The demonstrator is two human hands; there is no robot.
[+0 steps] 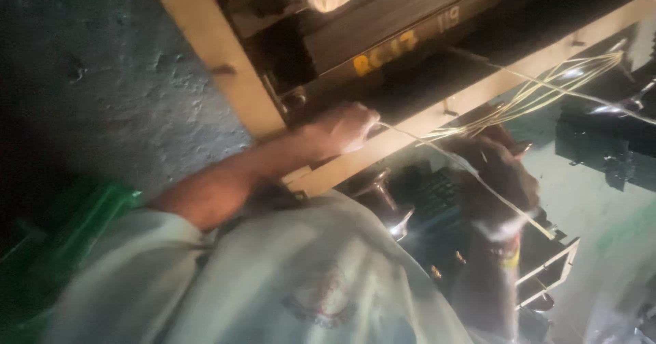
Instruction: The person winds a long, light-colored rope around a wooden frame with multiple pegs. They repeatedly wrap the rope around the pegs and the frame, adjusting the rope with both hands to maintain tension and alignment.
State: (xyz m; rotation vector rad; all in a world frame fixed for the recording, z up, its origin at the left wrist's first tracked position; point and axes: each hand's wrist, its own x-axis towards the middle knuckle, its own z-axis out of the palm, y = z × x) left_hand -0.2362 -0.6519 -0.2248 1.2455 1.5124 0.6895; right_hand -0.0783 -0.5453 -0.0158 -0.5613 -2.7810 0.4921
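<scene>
My left hand (pixel 345 129) is closed in a fist against a pale wooden beam (pixel 437 115), pinching the end of a thin pale strand (pixel 437 149). That strand runs down to the right across my right hand (pixel 502 173). This hand sits in deep shadow beside a bundle of yellowish threads (pixel 547 88) that fan out toward the upper right. A light band (pixel 504 229) circles the right wrist. The right fingers are too dark to make out their grip.
A wooden upright (pixel 219 64) joins the beam, with a dark metal bar (pixel 410 33) marked in yellow paint behind it. Shiny metal parts (pixel 389 211) and a small metal frame (pixel 550 269) lie below the beam. Rough grey wall (pixel 102 77) at left; a green object (pixel 75 228) at lower left.
</scene>
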